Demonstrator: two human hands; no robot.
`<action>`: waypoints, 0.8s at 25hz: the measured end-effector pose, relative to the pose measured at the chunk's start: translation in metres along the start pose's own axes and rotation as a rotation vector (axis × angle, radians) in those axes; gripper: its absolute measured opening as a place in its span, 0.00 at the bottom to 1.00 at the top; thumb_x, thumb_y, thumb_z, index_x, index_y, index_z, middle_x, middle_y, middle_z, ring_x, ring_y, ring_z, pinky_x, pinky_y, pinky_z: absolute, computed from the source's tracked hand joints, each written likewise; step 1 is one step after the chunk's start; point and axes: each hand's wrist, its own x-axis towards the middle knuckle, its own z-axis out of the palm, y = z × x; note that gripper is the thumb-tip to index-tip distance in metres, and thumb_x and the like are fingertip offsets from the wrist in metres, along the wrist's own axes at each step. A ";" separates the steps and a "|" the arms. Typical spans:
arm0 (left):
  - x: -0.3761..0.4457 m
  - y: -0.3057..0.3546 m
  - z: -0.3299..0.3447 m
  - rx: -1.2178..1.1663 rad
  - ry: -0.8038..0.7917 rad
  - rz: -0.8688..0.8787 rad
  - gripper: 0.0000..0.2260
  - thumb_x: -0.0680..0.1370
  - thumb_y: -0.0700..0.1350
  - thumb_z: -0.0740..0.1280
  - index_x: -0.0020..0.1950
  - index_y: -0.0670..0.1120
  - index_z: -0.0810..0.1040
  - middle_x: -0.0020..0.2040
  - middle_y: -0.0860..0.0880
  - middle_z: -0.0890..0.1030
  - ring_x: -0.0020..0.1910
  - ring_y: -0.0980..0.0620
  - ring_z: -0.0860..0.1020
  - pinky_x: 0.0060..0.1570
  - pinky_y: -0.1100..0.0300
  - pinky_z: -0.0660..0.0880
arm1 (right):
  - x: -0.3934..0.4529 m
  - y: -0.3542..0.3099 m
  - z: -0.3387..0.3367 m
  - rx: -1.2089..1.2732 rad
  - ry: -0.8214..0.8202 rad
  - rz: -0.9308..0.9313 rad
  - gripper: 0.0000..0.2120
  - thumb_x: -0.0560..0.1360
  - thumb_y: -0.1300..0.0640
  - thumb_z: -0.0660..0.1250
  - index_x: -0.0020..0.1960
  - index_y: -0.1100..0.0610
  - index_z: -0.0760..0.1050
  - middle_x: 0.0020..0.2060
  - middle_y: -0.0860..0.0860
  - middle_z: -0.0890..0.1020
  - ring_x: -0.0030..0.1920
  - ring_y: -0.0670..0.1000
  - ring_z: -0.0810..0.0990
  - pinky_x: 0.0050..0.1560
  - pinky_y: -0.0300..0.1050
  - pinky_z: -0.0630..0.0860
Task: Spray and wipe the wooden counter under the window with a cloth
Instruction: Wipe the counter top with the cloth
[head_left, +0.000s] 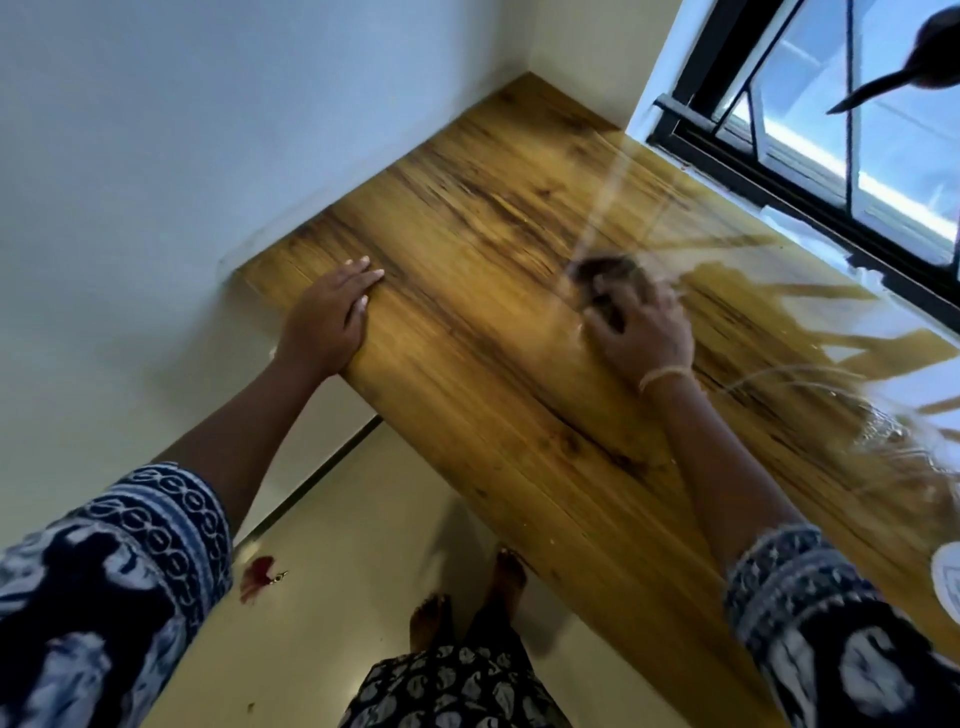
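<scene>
Glossy wooden counter (467, 322) in a white-walled corner under a black-framed window (810, 140), left hand (332, 317) flat on its edge, right hand (639, 332) apparently gripping a blurred dark cloth (602, 275)

On the counter (467, 364), left hand (327, 317) lies left of the cloth (605, 273), window (857, 130) behind.

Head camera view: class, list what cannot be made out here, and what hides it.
- Cloth: blurred, half covered by the right hand.
- Counter: right end cut off by the frame edge.
- Spray bottle: not in view.
- Dark object at the top right corner: cropped, unidentifiable.
</scene>
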 end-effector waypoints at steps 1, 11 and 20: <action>0.000 0.002 0.001 -0.018 0.020 -0.013 0.19 0.78 0.42 0.56 0.68 0.45 0.74 0.70 0.45 0.73 0.70 0.47 0.69 0.67 0.54 0.66 | 0.020 0.002 0.000 0.009 -0.006 0.169 0.26 0.77 0.35 0.55 0.72 0.44 0.65 0.75 0.55 0.60 0.73 0.61 0.62 0.70 0.61 0.64; 0.001 0.002 0.000 -0.044 0.029 -0.032 0.23 0.75 0.38 0.54 0.68 0.48 0.74 0.70 0.47 0.73 0.70 0.48 0.69 0.65 0.53 0.68 | -0.078 -0.156 0.035 -0.036 -0.223 -0.892 0.25 0.77 0.36 0.58 0.72 0.41 0.65 0.76 0.53 0.62 0.74 0.59 0.61 0.71 0.57 0.61; 0.000 -0.001 0.001 -0.046 0.029 -0.026 0.24 0.74 0.36 0.56 0.69 0.48 0.74 0.70 0.47 0.73 0.71 0.47 0.69 0.66 0.49 0.69 | 0.099 -0.017 0.007 -0.016 -0.080 0.144 0.27 0.78 0.36 0.52 0.75 0.43 0.60 0.78 0.55 0.55 0.76 0.61 0.56 0.73 0.61 0.60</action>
